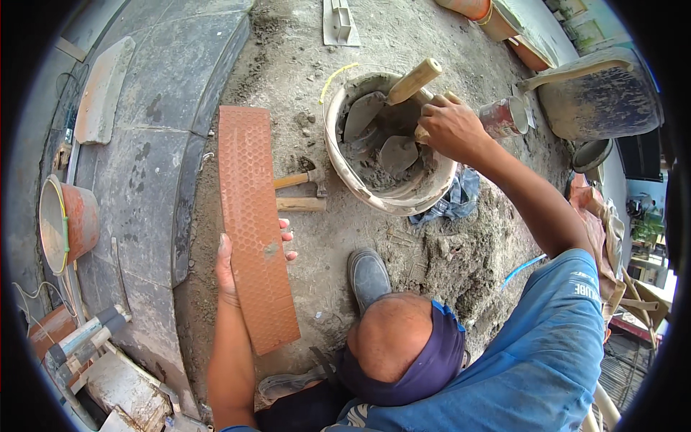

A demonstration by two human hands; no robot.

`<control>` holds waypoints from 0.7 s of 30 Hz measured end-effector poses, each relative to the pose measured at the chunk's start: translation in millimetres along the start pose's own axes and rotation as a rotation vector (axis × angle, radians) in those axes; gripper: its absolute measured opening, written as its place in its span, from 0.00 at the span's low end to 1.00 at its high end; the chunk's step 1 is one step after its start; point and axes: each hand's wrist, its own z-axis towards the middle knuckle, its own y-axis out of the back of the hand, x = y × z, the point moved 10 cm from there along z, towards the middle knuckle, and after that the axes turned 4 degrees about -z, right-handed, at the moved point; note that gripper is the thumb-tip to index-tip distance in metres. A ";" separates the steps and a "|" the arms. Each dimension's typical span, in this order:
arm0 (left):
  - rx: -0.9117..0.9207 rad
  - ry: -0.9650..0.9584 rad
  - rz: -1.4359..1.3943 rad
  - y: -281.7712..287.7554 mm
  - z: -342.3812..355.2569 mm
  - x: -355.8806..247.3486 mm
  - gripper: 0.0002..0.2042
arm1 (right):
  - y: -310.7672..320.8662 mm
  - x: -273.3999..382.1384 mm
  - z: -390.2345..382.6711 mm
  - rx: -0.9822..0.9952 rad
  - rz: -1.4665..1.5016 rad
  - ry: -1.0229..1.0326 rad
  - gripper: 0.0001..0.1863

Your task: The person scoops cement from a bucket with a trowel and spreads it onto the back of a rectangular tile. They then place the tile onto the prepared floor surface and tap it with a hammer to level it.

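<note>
My left hand [226, 263] grips a long terracotta tile [248, 180] with a bumpy, dimpled face; its fingertips show past the tile's right edge. My right hand [452, 128] is closed round the handle of a trowel [398, 154], whose rounded blade sits in grey mortar inside a round bucket [337, 155]. A second trowel [414, 81] with a wooden handle leans in the same bucket, its blade in the mortar. Between tile and bucket lie a hammer [315, 181] and a wooden handle [302, 204], both partly hidden by the tile.
Left of the tile runs a dark stone-tiled step [144, 165], with an orange bucket [86, 223] beyond it. A float [341, 23] lies at the far side. A can [502, 117] and a large dark tub [597, 97] stand right of the bucket. Rubble [468, 252] lies nearer.
</note>
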 end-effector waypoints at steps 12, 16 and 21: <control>0.134 -0.117 0.123 -55.4 75.4 14.6 0.45 | -35.8 16.8 2.3 0.433 -0.329 0.188 0.12; 0.108 -0.133 0.179 -69.8 95.7 25.1 0.46 | -15.2 -12.2 9.5 0.561 -0.226 0.020 0.11; 0.061 -0.178 0.145 -64.8 109.2 33.7 0.44 | -61.9 26.4 5.5 0.558 -0.262 0.202 0.09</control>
